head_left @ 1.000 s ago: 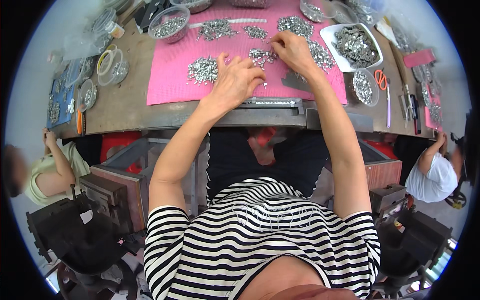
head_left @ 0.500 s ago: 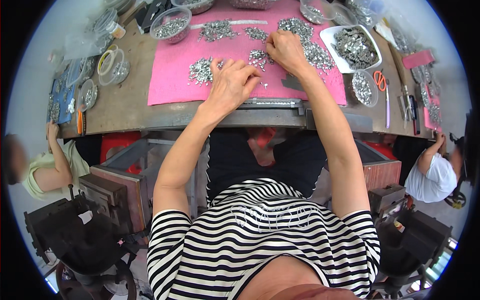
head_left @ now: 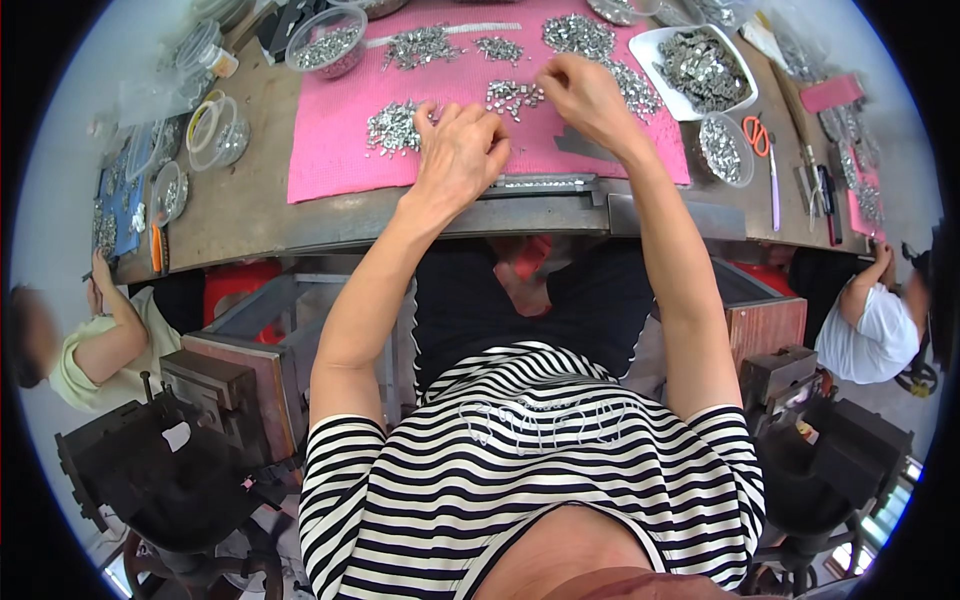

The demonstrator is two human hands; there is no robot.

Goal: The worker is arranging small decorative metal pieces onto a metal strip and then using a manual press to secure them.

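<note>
The bare left hand (head_left: 460, 155), fingers curled, is at the right edge of a loose heap of small shiny silver metal pieces (head_left: 390, 128) on the pink textured mat (head_left: 330, 168). Apart from it, the bare right hand (head_left: 588, 97) bends its fingers just beside a sparser silver cluster (head_left: 508, 97); whether either pinches a piece, I cannot tell. Such tiny pieces probably want light fingertip contact and wrists held clear of neighbouring piles.

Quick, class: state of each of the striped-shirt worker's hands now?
Left hand: fingers bent, by metal pieces; grip cannot be told.
Right hand: fingers bent, tips unclear; grip cannot be told.
</note>
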